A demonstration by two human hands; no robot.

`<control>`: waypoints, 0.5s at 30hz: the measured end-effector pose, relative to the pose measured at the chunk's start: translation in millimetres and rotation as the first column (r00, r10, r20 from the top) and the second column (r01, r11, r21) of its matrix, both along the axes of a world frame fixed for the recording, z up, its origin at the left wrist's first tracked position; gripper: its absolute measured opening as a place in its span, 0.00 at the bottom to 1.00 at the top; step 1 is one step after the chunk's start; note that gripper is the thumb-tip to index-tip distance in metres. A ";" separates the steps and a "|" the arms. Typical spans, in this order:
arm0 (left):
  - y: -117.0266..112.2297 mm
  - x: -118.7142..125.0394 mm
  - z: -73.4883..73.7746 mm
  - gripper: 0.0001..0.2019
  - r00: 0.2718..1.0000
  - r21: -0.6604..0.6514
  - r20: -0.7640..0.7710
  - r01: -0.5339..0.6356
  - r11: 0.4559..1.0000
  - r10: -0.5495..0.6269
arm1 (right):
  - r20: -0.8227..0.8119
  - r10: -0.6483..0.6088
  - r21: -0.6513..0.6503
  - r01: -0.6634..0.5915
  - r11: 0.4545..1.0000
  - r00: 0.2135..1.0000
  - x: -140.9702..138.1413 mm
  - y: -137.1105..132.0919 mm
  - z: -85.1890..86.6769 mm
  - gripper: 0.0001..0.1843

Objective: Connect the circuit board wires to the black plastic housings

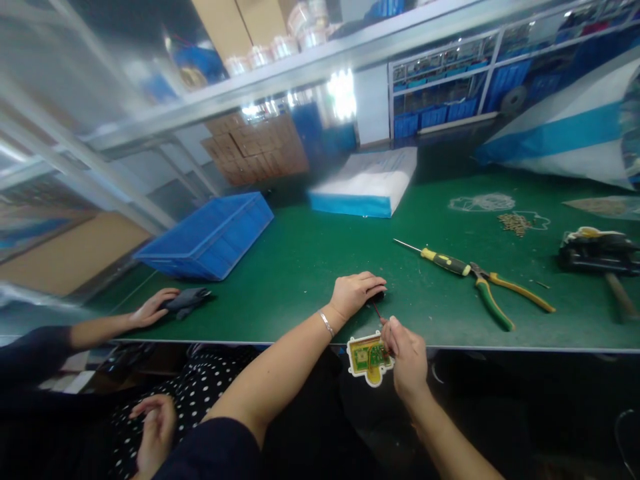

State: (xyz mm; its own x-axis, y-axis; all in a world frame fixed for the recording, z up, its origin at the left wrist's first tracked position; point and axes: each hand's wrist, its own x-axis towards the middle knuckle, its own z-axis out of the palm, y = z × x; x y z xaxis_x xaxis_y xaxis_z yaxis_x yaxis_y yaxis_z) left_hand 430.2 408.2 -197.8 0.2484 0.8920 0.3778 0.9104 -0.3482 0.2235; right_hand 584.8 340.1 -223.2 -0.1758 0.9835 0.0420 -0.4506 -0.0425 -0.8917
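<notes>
My left hand [356,295] rests on the green table near its front edge, fingers closed over a small black part [380,295] that is mostly hidden. A thin red wire [377,310] runs from this part to the fingertips of my right hand [407,353]. Just past the table edge, my right hand is closed at the right side of a circuit board in a white-rimmed casing [363,359]. The board is green, with wires and a yellow rounded section showing. Its right edge lies behind my fingers.
A screwdriver [445,262] and open pliers [487,287] lie right of my hands. Small brass pieces [515,223] lie farther back, near a black tool [597,253]. A blue bin [215,240] and white-blue package [365,180] stand behind. At left, another person's hand [155,308] touches a dark grey object [187,302].
</notes>
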 end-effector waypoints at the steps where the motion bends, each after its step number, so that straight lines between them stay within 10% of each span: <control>1: 0.6 -0.3 -0.1 0.17 1.000 0.001 -0.005 0.012 1.000 -0.012 | 0.011 -0.005 -0.002 0.005 1.000 1.000 -0.9 -3.9 -2.4 0.26; 9: 26.3 -17.6 3.8 0.16 0.984 0.030 -0.008 -0.178 0.984 0.178 | 0.078 -0.073 -0.062 0.078 0.995 0.994 63.5 -53.2 0.7 0.22; 15: 26.4 -17.8 8.1 0.14 0.985 0.000 -0.028 -0.168 0.986 0.168 | -0.069 -0.192 -0.106 0.184 0.977 0.979 127.8 -38.5 23.4 0.24</control>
